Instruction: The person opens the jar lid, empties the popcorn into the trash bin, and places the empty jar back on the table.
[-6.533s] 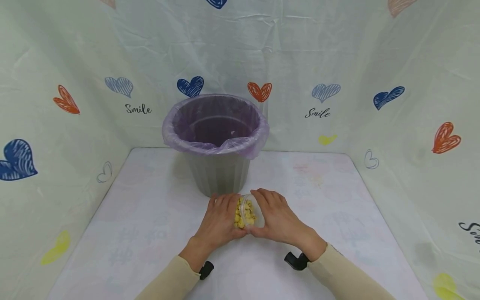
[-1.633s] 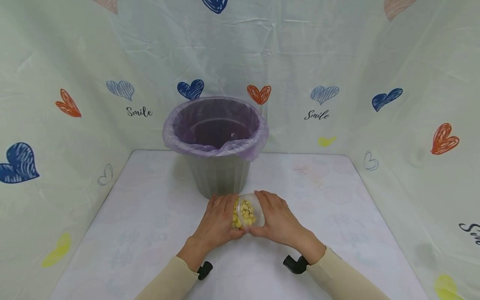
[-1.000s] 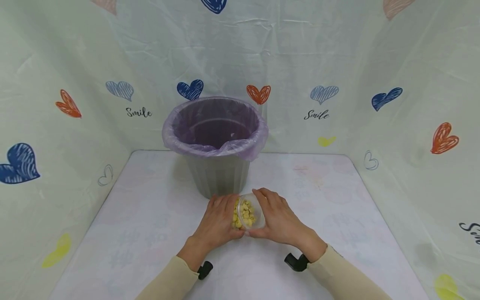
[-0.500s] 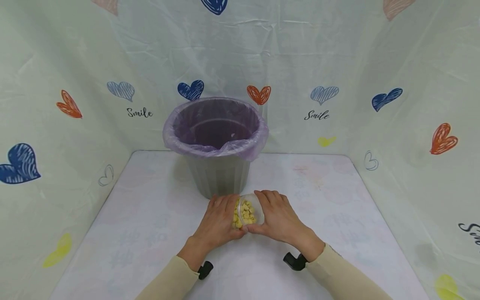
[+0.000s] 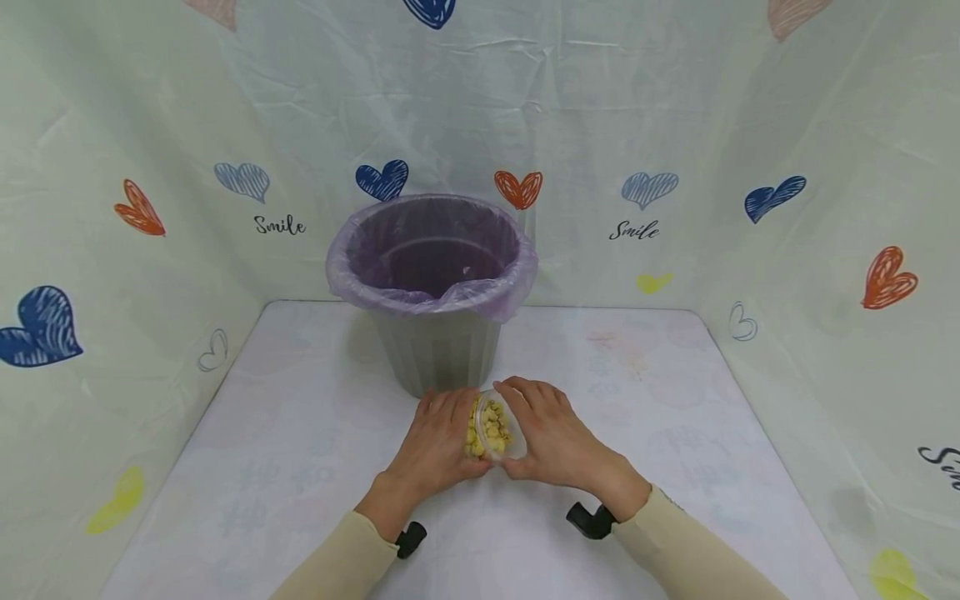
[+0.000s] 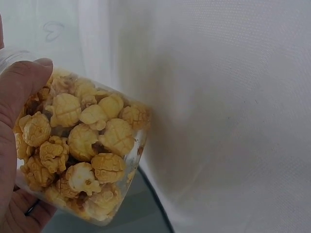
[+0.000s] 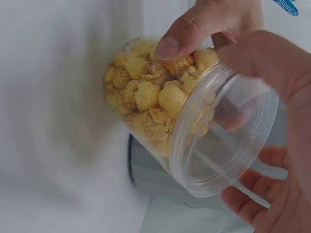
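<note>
A clear plastic jar (image 7: 146, 97) of yellow popcorn (image 6: 80, 141) is held tilted on its side, just in front of the bin. My left hand (image 5: 431, 442) grips the jar's body, its thumb pressed along the side in the left wrist view. Around the jar's clear, ridged lid (image 7: 199, 150) curve the thumb and fingers of my right hand (image 5: 558, 437). That thumb is blurred near the rim in the right wrist view, and the fingertips are by the opposite edge. The lid appears to be on the jar.
A grey bin (image 5: 442, 350) lined with a purple bag (image 5: 431, 292) stands at the middle back of the white table (image 5: 637, 400). Pale curtains (image 5: 577, 83) printed with hearts hang behind and on both sides.
Over the last second my right hand's fingers and thumb have shifted back and forth around the lid, turning at the wrist. The left hand and jar have stayed nearly still.
</note>
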Demonstrator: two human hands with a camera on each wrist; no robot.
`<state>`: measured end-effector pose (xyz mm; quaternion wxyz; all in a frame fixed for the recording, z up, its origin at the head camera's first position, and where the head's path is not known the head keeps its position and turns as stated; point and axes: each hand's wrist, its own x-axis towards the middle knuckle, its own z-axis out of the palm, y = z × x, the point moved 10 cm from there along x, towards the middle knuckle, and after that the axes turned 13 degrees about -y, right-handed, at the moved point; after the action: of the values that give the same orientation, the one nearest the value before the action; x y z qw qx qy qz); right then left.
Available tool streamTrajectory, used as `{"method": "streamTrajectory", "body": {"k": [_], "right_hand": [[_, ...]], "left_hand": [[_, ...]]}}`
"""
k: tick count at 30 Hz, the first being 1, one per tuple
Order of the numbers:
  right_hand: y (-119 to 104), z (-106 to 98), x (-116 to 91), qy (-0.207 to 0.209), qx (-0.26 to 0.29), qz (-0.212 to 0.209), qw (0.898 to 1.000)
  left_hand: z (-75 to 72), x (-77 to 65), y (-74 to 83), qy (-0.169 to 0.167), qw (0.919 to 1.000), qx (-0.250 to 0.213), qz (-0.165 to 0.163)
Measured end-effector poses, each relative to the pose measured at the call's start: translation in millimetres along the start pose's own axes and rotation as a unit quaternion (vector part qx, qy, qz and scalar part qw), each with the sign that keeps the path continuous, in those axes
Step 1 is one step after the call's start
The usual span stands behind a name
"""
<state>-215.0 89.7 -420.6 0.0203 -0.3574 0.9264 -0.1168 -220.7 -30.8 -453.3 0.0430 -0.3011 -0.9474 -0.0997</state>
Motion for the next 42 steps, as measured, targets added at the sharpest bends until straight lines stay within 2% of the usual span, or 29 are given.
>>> {"method": "streamTrajectory", "body": {"k": [8,11,15,23,26,29,36,39,42], "right_hand": [[10.9,1.3,2.6,-0.003,0.019,0.073,0.997],[12.1,1.3,3.6,-0.009,0.025,0.088,0.996],[9.9,1.4,3.5,-0.015,0.033,0.082,0.996],[-1.9,-1.5,1.3,0.005,0.021,0.015,1.000],[-2.9,-0.6,0.9,0.006,0.015,0.007,1.000],[-0.8,1.1,0.5,0.000,0.011,0.022,1.000],[10.7,4.8,-1.3,-0.021,0.041,0.097,0.994],[12.2,5.3,-1.8,-0.024,0.043,0.104,0.993],[10.0,3.6,-2.4,-0.016,0.034,0.088,0.995]], "left_hand": [[1.9,0.8,-1.8,-0.014,0.9998,-0.017,-0.003],[2.3,1.1,-2.1,-0.017,0.9996,-0.020,-0.004],[1.6,0.7,-1.4,-0.005,0.9999,-0.016,0.000],[0.4,-0.3,0.1,0.012,0.9999,0.002,0.008],[0.0,-0.1,0.9,0.011,0.9999,0.010,0.009],[-0.3,0.0,1.1,0.007,0.9999,0.005,0.009],[-1.2,0.0,3.3,0.016,0.9997,0.002,0.016],[-1.5,0.3,6.0,0.027,0.9992,0.008,0.026],[-2.1,0.4,7.8,0.034,0.9989,0.011,0.032]]}}
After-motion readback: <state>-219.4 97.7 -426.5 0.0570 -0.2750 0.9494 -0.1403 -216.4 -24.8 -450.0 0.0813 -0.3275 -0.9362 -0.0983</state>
